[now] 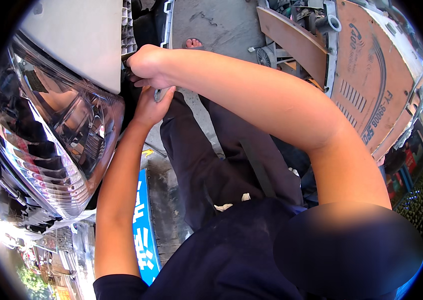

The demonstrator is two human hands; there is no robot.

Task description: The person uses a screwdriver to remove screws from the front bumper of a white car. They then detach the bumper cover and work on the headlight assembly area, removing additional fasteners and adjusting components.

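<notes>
My left hand [152, 106] is closed around a grey metal tool [159, 95], whose rounded end shows beside the thumb; its kind cannot be made out. Just above it, my right hand [147, 67] reaches across with bent wrist and curled fingers at the dark gap beside a vehicle's pale body panel [79, 37]. What those fingers grip is hidden by the hand and the shadow. A large clear headlight [56, 145] lies left of both hands. Past the hands, a ribbed plastic part [128, 30] runs along the panel's edge.
My legs in dark trousers [206, 165] are below the hands. A blue sign with white characters [145, 230] lies at lower left. Right of me stand a brown cardboard box [366, 75], a brown board [294, 42] and piled parts. Another person's foot [193, 43] shows on the concrete floor.
</notes>
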